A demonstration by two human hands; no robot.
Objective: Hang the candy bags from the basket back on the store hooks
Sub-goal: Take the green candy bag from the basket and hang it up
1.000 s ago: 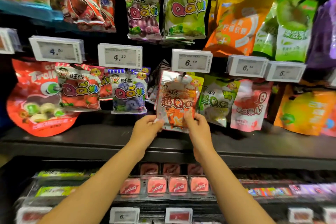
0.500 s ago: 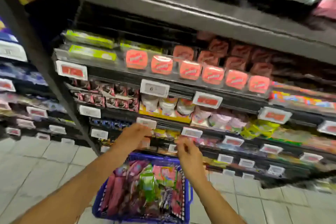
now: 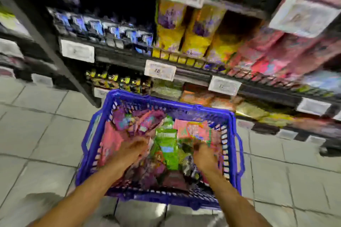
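Both hands down in blue basket among candy bags. Left hand and right hand blurred; grip state can't tell, maybe touching bags.

Both bare forearms reach forward and down, roughly parallel and apart. The left hand and the right hand point away from the body, palms down; motion blur hides how their fingers lie.
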